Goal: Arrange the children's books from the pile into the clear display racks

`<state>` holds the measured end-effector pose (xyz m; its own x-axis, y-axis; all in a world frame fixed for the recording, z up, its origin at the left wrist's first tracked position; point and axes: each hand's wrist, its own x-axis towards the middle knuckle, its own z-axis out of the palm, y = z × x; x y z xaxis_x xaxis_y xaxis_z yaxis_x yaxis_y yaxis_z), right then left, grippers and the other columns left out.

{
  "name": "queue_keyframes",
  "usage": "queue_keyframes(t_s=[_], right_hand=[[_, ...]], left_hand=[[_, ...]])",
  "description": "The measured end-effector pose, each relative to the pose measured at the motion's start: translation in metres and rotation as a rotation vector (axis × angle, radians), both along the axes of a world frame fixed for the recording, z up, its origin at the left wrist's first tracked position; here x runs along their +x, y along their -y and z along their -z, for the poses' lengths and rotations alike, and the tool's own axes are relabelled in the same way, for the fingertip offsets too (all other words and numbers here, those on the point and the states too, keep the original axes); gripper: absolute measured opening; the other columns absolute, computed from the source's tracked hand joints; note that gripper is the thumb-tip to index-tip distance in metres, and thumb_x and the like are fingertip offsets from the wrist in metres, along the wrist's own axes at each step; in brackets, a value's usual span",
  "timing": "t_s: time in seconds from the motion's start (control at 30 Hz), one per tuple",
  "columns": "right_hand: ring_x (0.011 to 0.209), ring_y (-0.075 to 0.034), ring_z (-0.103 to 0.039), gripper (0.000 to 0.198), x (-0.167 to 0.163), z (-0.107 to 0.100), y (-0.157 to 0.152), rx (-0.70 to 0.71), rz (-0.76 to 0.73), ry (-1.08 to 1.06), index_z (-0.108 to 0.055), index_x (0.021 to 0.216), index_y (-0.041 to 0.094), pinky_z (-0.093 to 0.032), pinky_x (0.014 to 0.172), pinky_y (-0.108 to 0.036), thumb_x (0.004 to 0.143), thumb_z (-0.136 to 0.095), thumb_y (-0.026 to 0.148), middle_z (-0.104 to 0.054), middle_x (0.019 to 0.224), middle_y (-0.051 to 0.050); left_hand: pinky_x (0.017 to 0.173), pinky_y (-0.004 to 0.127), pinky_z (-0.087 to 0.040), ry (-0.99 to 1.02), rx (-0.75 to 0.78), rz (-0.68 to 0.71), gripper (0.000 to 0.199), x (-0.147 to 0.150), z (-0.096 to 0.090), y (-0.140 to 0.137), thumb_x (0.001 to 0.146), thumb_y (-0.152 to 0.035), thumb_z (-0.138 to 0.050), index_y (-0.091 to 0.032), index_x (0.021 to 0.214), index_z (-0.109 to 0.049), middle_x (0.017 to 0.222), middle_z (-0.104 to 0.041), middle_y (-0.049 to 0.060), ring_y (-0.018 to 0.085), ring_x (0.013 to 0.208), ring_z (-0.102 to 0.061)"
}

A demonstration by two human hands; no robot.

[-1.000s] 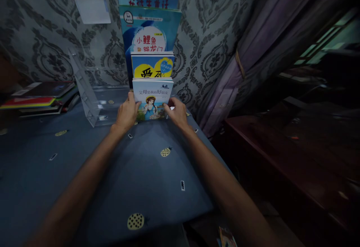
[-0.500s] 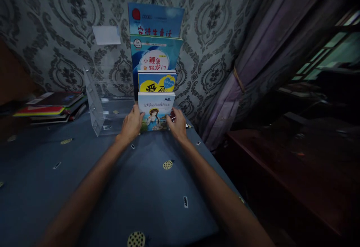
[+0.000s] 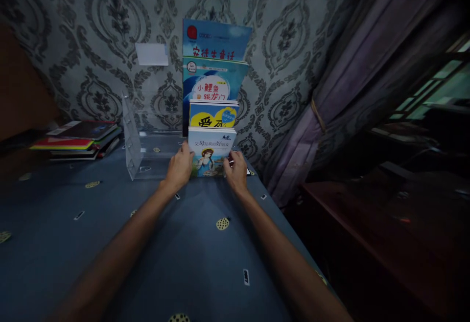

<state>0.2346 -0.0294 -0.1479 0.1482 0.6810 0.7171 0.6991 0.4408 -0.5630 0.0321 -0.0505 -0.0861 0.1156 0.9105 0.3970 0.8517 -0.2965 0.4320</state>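
A white and blue picture book (image 3: 211, 147) with a girl on its cover stands upright in the front tier of a clear plastic stepped rack (image 3: 132, 141). My left hand (image 3: 179, 168) grips its left edge, fingers partly hidden. At its right edge my right hand (image 3: 237, 171) holds it with bent fingers, the thumb toward the front. Behind it, each one higher, rise a yellow and blue book (image 3: 198, 111), a teal book (image 3: 240, 72) and a tall blue book (image 3: 220, 33). The rack's left half holds no books.
At the left lies a pile of books and magazines (image 3: 81, 138). A white card (image 3: 152, 54) shows in front of the patterned wall (image 3: 117, 13). The blue tablecloth (image 3: 198, 268) ends at the right, beside a tied purple curtain (image 3: 290, 165) and a dark reddish surface (image 3: 352, 219).
The whole view has shifted, so rack, books and hands appear slightly farther right and lower. Both hands stay at the sides of the front book.
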Motion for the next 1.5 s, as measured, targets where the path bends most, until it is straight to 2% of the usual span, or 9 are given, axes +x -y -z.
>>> queue_keyframes(t_s=[0.27,0.5,0.67,0.87,1.1,1.37,1.5], right_hand=[[0.082,-0.023,-0.057,0.017,0.001,-0.001,0.001,-0.003,0.002,0.030,-0.062,0.096,0.020,-0.049,0.069,-0.033,0.089,-0.047,0.023,-0.055,0.091,-0.006],[0.079,-0.023,-0.056,0.012,-0.004,-0.001,0.003,0.013,0.065,0.034,-0.061,0.089,0.021,-0.047,0.068,-0.034,0.087,-0.050,0.024,-0.056,0.087,-0.006],[0.079,-0.024,-0.056,0.019,-0.005,-0.001,0.003,0.017,0.096,0.023,-0.064,0.096,0.018,-0.048,0.072,-0.036,0.086,-0.049,0.024,-0.058,0.087,-0.007],[0.089,-0.026,-0.058,0.026,-0.005,0.001,0.004,0.003,0.097,0.048,-0.065,0.108,0.017,-0.050,0.078,-0.038,0.090,-0.048,0.025,-0.060,0.096,-0.011],[0.093,-0.028,-0.057,0.028,-0.005,0.004,0.003,0.058,0.097,0.017,-0.067,0.111,0.019,-0.051,0.084,-0.041,0.090,-0.049,0.024,-0.062,0.098,-0.011],[0.082,-0.025,-0.057,0.030,-0.004,0.003,0.003,0.040,0.090,0.022,-0.068,0.111,0.017,-0.051,0.075,-0.038,0.090,-0.047,0.023,-0.060,0.093,-0.009],[0.082,-0.024,-0.058,0.034,-0.006,0.003,0.003,0.051,0.101,-0.006,-0.065,0.118,0.017,-0.052,0.074,-0.037,0.088,-0.049,0.024,-0.059,0.094,-0.009]], left_hand=[[0.093,0.041,-0.054,0.036,-0.013,-0.003,0.038,0.001,0.000,0.001,0.102,-0.019,-0.042,-0.011,0.139,-0.041,0.125,-0.068,0.021,0.030,0.113,-0.069],[0.095,0.043,-0.054,0.036,0.008,-0.009,0.043,0.001,0.004,-0.001,0.101,-0.019,-0.044,-0.011,0.142,-0.039,0.129,-0.067,0.022,0.032,0.116,-0.068],[0.097,0.044,-0.053,0.054,0.024,0.018,0.047,0.000,0.008,-0.005,0.100,-0.018,-0.043,-0.010,0.147,-0.036,0.130,-0.066,0.023,0.031,0.117,-0.068],[0.099,0.045,-0.053,0.047,0.061,0.003,0.052,0.000,0.013,-0.008,0.100,-0.019,-0.043,-0.010,0.151,-0.034,0.130,-0.066,0.023,0.032,0.119,-0.067],[0.098,0.042,-0.053,0.052,0.066,0.019,0.052,0.000,0.013,-0.007,0.101,-0.020,-0.042,-0.012,0.151,-0.034,0.133,-0.065,0.022,0.031,0.120,-0.067],[0.099,0.042,-0.052,0.048,0.049,0.012,0.054,0.001,0.011,-0.004,0.100,-0.019,-0.042,-0.008,0.152,-0.032,0.135,-0.064,0.024,0.031,0.122,-0.066],[0.101,0.041,-0.051,0.058,0.030,0.019,0.055,0.000,0.009,-0.003,0.100,-0.020,-0.042,-0.007,0.153,-0.031,0.134,-0.064,0.024,0.031,0.124,-0.064]])
